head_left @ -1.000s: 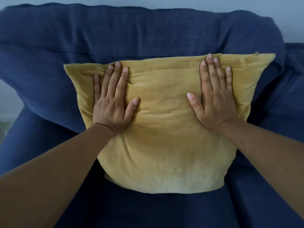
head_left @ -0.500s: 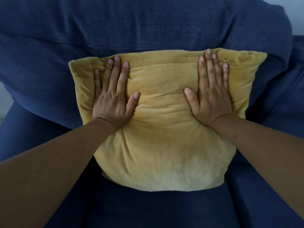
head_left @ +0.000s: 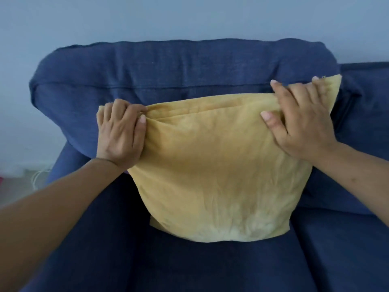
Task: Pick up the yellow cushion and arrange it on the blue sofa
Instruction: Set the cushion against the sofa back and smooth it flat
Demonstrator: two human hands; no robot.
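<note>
The yellow cushion [head_left: 214, 171] stands upright on the seat of the blue sofa [head_left: 172, 74], leaning against its back cushion. My left hand [head_left: 120, 133] is closed around the cushion's top left corner, bunching the fabric. Over at the top right corner, my right hand [head_left: 301, 121] grips the cushion with fingers curled over the top edge and the thumb on the front. The cushion's lower edge rests on the seat.
A pale wall [head_left: 189, 15] rises behind the sofa. A second blue seat and back section [head_left: 362, 239] continues to the right. At the far left, floor and a white cable [head_left: 36, 175] show beside the sofa's side.
Both hands have gone from lying flat on the cushion's front to gripping its two top corners. The view has pulled back, showing the sofa's top and the wall.
</note>
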